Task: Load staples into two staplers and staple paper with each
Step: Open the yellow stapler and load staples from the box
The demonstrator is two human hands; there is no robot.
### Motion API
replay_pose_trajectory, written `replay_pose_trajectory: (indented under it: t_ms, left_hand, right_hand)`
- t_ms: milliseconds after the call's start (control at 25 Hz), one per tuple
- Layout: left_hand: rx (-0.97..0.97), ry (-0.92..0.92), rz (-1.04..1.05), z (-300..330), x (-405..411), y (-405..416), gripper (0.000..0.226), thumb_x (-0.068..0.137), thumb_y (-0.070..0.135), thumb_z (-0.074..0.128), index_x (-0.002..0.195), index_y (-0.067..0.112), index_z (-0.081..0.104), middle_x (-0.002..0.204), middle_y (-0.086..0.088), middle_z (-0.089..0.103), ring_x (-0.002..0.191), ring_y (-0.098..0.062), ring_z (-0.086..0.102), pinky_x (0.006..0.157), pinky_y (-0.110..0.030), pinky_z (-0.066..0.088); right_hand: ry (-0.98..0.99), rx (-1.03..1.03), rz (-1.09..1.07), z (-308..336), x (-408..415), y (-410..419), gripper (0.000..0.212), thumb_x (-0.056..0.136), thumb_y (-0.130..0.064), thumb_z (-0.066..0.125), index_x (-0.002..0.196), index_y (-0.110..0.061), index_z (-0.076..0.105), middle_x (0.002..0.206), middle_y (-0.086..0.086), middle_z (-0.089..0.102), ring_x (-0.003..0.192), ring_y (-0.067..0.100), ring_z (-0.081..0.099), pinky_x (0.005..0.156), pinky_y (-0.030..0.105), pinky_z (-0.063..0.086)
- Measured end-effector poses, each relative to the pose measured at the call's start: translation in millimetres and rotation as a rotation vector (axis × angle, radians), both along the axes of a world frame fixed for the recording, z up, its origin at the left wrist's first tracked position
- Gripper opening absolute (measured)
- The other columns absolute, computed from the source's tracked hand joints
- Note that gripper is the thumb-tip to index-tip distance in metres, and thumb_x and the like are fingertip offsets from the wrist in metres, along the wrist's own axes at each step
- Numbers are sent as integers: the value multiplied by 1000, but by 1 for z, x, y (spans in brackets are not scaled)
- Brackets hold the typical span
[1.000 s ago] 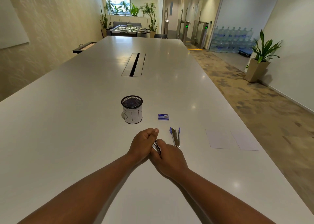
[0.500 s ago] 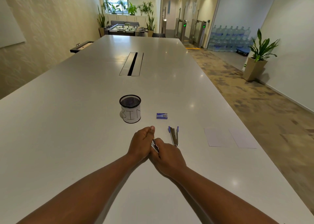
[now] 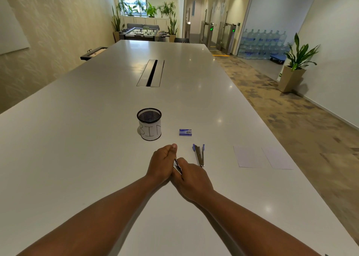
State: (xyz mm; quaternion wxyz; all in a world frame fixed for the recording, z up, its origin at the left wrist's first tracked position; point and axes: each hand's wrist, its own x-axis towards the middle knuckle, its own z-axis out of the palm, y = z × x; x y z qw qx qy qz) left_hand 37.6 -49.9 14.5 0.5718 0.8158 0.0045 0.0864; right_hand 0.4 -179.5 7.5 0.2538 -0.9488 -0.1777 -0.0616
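My left hand (image 3: 162, 163) and my right hand (image 3: 192, 180) are pressed together around a metal stapler (image 3: 177, 166) low over the white table (image 3: 77, 158); only a thin strip of its metal shows between them. A second stapler (image 3: 199, 154) with blue ends lies open in a narrow V just right of my hands. A small blue staple box (image 3: 185, 132) lies beyond it. Two white paper sheets (image 3: 248, 156) (image 3: 279, 158) lie flat side by side to the right.
A black mesh cup (image 3: 149, 123) with a white label reading "BIN" stands beyond my left hand. A cable slot (image 3: 151, 73) runs along the table's middle farther back. The table's right edge drops to a carpeted floor with a potted plant (image 3: 295, 65).
Both hands stay clasped on the stapler in nearly the same spot; the left thumb tip has shifted slightly. Nothing else on the table has moved.
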Motion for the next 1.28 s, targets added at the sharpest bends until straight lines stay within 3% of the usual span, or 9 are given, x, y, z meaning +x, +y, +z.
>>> replay_pose_trajectory:
  t_ms: [280,480,600,720,840,1000,1160,1280]
  left_hand:
    - [-4,-8,-1,-1,0,1,48,106,39,43,78,4,60,64,-8,58,62,-17,52,68,-50,51]
    - [1,-5,1,0,0,0,47,106,38,43,82,3,63,70,-14,63,64,-18,55,72,-50,53]
    - [2,-9,10,0,0,0,45,106,38,43,81,7,62,75,-15,66,68,-25,59,75,-48,54]
    - [-106,15,-23,0,-2,1,44,102,48,45,77,15,63,67,-4,61,67,-21,58,72,-49,54]
    - [-257,53,-68,1,-2,2,44,88,58,49,80,17,63,73,-4,63,73,-25,61,75,-52,54]
    - [-364,34,-100,0,1,3,40,82,50,53,83,11,64,79,-12,63,77,-28,61,75,-46,49]
    - [-344,28,-114,-3,2,6,34,78,42,54,82,10,66,78,-14,66,74,-27,64,72,-42,50]
    - [-376,41,-144,-2,0,6,25,83,30,55,78,7,65,73,-15,63,70,-26,61,68,-39,49]
  right_hand:
    - [-25,-9,-10,-1,1,0,39,104,-51,35,108,-16,53,72,-6,52,63,14,50,62,33,44]
    - [-18,-10,-8,1,0,0,39,105,-50,36,109,-15,53,74,-6,51,63,13,48,62,28,38]
    - [-7,0,-8,1,0,0,39,105,-51,36,107,-16,52,73,-5,52,63,13,49,62,31,42]
    - [1,27,-19,2,-1,1,32,104,-53,38,97,-22,45,70,-8,50,57,11,46,58,28,40]
    - [12,99,-53,4,0,1,28,102,-53,43,92,-26,42,67,-12,49,54,8,47,54,22,36]
    - [32,205,-113,5,1,0,27,99,-54,47,94,-27,46,70,-8,60,58,13,60,55,34,52]
    - [50,280,-142,6,-1,0,31,97,-59,50,97,-28,49,73,-9,60,60,11,58,55,28,51]
    - [39,340,-168,7,-2,-1,33,96,-61,49,98,-28,51,76,-8,62,64,14,60,58,34,55]
